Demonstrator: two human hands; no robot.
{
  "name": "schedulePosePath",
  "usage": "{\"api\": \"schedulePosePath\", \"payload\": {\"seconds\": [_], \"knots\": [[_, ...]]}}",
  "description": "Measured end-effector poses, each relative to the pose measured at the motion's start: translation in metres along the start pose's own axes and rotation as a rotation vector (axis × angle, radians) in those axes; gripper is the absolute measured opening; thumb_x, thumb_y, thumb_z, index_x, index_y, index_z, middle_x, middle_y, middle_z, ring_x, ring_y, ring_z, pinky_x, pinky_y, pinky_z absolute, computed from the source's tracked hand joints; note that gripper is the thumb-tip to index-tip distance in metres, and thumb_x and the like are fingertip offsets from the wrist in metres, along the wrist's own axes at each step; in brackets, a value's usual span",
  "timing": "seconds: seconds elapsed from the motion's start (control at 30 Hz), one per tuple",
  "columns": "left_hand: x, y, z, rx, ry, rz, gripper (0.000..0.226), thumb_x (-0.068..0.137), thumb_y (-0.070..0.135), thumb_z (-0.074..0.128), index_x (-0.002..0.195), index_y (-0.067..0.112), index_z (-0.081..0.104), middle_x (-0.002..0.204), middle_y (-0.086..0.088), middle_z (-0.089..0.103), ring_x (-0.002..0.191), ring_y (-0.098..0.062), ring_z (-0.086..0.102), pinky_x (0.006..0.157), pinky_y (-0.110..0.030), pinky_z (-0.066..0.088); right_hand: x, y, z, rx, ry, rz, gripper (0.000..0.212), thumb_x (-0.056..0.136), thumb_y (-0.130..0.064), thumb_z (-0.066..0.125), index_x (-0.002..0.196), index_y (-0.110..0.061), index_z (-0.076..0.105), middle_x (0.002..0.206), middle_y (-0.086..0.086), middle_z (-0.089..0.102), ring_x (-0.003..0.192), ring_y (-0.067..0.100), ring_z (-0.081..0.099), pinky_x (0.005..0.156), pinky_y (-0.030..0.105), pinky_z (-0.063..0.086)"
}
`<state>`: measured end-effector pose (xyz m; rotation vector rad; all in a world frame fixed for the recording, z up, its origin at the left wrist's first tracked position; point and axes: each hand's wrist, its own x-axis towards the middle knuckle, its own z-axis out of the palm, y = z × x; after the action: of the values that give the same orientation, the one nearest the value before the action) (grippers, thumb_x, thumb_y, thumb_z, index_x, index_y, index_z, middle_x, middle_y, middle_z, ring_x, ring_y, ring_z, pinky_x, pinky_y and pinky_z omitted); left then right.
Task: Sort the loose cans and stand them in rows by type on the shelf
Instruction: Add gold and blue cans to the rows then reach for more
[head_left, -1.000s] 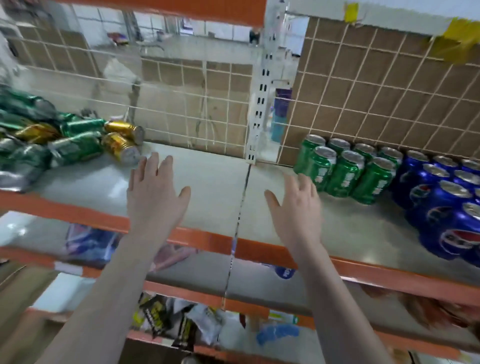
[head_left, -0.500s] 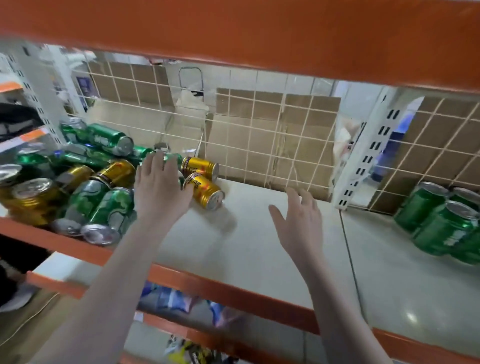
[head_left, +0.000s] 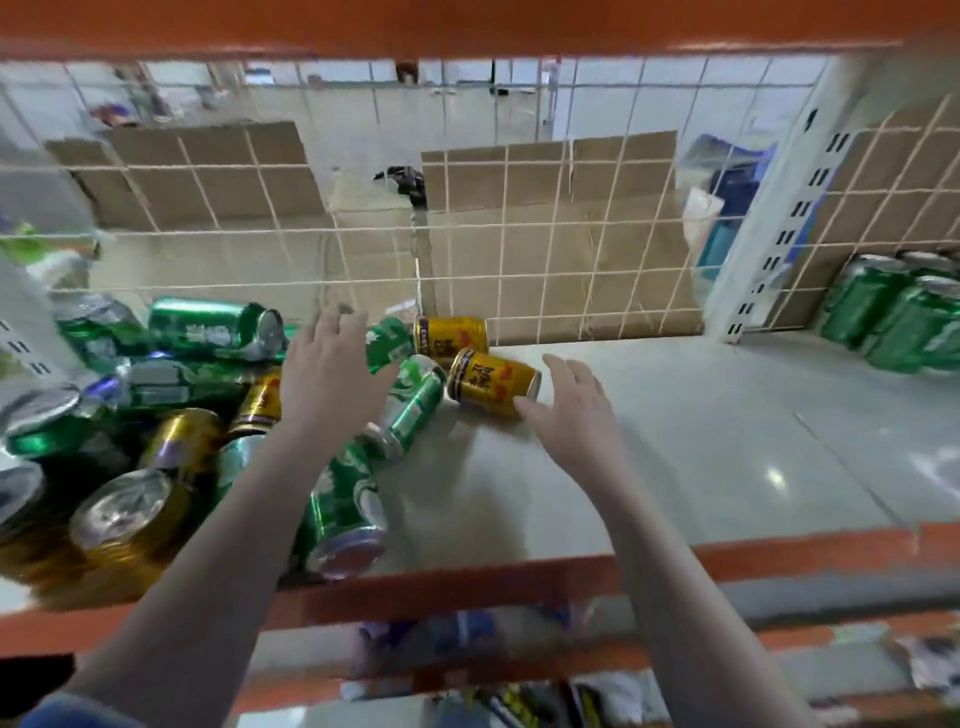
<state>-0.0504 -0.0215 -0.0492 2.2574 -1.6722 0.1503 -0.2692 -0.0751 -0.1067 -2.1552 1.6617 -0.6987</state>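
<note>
A heap of loose green and gold cans lies on its side at the left of the grey shelf. My left hand hovers open over the heap's right edge, above a green can. My right hand is open with spread fingers, its thumb close beside a gold can lying on the shelf. A second gold can lies behind it by the wire grid. Standing green cans form rows at the far right.
A white wire grid with cardboard behind it closes the back of the shelf. An orange beam runs overhead and another edges the shelf front. A white upright post divides the bays. Packaged goods lie on lower shelves.
The view has swung left and closer to the can heap. Both hands have reached forward, the left over the heap, the right up to the gold can.
</note>
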Motion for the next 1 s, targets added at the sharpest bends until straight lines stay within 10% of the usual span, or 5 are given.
{"api": "schedulePosePath", "payload": {"seconds": [0.37,1.0], "knots": [[-0.009,-0.003,0.021,-0.106,-0.174,0.077,0.065,0.090,0.043,0.052,0.145,0.016,0.029,0.146,-0.009,0.035,0.133,-0.029,0.032,0.104,-0.041,0.035,0.024,-0.016,0.015,0.153,-0.124,0.120,0.078,0.075,-0.039,0.075,0.139,-0.018,0.036,0.128,0.009,0.046,0.115,0.024,0.049,0.091,0.028,0.037],[0.035,0.028,0.051,-0.088,-0.338,0.051,0.055,0.079,0.049,0.063,0.115,0.012,0.045,0.093,-0.005,0.056,0.080,-0.023,0.055,0.057,-0.029,0.044,0.005,0.006,-0.036,0.027,0.138,0.011,0.073,0.063,-0.024,0.082,0.130,-0.019,0.052,0.118,0.006,0.055,0.110,0.026,0.043,0.086,0.024,0.031]]}}
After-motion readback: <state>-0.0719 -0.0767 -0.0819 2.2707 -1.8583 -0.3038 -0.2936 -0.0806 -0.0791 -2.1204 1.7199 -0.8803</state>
